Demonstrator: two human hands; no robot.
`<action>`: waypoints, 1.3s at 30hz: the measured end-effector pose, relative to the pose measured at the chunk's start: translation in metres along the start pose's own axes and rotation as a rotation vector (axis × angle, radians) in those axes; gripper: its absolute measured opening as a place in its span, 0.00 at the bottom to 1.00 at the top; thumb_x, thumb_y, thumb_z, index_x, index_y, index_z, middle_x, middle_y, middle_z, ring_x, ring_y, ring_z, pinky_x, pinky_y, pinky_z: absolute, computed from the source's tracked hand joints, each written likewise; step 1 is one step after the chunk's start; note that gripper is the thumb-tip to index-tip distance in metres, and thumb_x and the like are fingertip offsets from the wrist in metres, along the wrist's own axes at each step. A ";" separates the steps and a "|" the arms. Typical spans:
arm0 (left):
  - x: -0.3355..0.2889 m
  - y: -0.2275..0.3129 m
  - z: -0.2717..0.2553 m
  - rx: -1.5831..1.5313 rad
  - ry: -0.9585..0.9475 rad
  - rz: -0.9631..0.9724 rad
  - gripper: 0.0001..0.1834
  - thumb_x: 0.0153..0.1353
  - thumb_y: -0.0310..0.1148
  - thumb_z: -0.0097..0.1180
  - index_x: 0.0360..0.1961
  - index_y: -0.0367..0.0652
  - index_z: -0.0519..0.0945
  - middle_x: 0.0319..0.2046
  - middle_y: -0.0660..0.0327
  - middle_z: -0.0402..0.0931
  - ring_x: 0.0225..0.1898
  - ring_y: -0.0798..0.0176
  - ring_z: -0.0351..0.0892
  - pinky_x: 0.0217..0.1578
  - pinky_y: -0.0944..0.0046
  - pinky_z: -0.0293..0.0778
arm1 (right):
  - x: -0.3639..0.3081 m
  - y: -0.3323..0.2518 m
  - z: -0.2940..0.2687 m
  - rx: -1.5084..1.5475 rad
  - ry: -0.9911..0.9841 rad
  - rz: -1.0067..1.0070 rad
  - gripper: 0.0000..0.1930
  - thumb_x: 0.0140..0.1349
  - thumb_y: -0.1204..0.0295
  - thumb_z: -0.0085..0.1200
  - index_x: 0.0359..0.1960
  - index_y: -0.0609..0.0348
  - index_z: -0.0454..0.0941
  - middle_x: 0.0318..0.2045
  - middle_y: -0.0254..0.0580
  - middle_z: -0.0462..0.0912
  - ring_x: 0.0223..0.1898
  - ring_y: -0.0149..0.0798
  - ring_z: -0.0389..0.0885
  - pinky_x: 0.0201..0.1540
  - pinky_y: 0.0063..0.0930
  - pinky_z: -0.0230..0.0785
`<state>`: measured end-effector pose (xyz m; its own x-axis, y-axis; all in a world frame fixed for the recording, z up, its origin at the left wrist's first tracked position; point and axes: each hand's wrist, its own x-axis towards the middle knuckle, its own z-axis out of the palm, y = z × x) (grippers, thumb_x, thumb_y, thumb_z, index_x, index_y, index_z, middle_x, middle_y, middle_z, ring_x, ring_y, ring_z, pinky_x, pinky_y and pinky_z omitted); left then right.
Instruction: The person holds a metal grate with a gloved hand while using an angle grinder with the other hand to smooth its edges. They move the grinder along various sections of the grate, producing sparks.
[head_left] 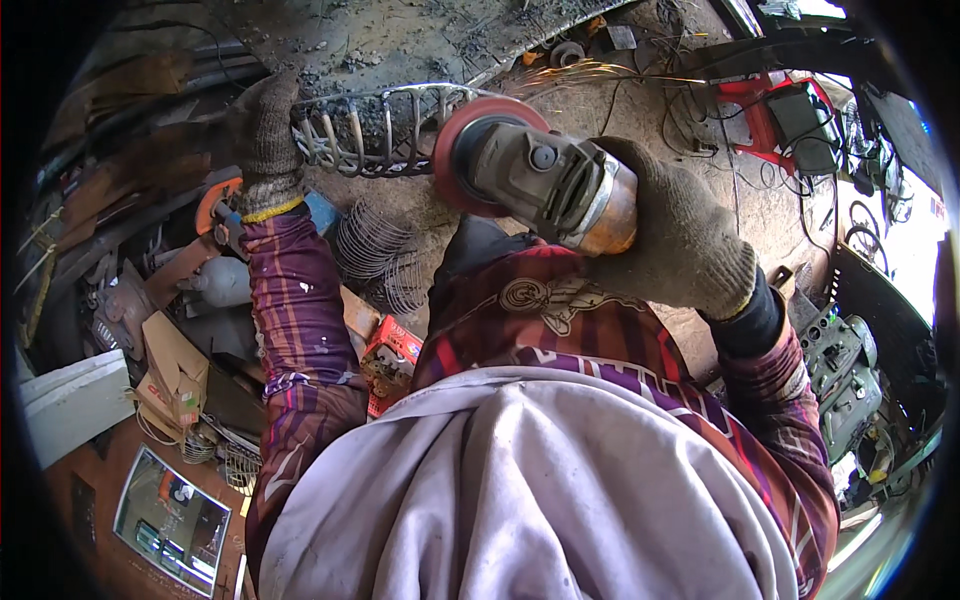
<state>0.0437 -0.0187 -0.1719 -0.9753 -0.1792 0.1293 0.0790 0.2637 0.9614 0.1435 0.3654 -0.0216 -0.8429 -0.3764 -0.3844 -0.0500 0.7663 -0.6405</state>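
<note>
Right now, in the head view, your gloved right hand is wrapped around the body of the grinder, with its red disc at the right end of the wire rack. That rack lies along the near edge of the gritty worktop. Your gloved left hand is at the rack's left end; its fingers are dim and blurred, so I cannot tell how far they close or whether they grip it.

Sparks fly off to the far right, so the disc is probably biting. Best to press lightly, brace the rack firmly and let only the disc's rim meet the rods.

The worktop's right edge slants away, and bare floor gives you room to swing right. Mind the cables beyond it, the wire coil to the near left, and your shirt close below the grinder.
</note>
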 end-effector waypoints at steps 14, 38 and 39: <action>0.006 -0.017 -0.013 -0.021 -0.019 -0.097 0.18 0.58 0.39 0.68 0.41 0.35 0.85 0.36 0.61 0.85 0.36 0.66 0.81 0.40 0.65 0.76 | 0.001 0.004 -0.007 0.092 0.039 0.041 0.41 0.40 0.63 0.73 0.60 0.59 0.71 0.43 0.55 0.84 0.46 0.56 0.85 0.49 0.42 0.78; -0.005 -0.038 -0.008 0.181 0.111 0.285 0.17 0.61 0.41 0.65 0.41 0.37 0.85 0.30 0.62 0.82 0.29 0.68 0.78 0.31 0.64 0.75 | 0.005 -0.021 -0.027 -0.096 0.025 0.131 0.41 0.38 0.65 0.73 0.59 0.60 0.71 0.45 0.55 0.84 0.47 0.56 0.85 0.50 0.44 0.78; -0.006 -0.040 -0.008 0.177 0.097 0.270 0.17 0.61 0.41 0.65 0.41 0.37 0.85 0.30 0.62 0.82 0.29 0.68 0.78 0.31 0.64 0.75 | 0.005 -0.018 -0.022 -0.105 0.048 0.057 0.40 0.40 0.65 0.74 0.59 0.59 0.71 0.45 0.54 0.84 0.47 0.57 0.84 0.50 0.44 0.78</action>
<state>0.0476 -0.0357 -0.2095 -0.8993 -0.1673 0.4042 0.2866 0.4727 0.8333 0.1279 0.3616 0.0026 -0.8706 -0.3075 -0.3841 -0.0555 0.8371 -0.5442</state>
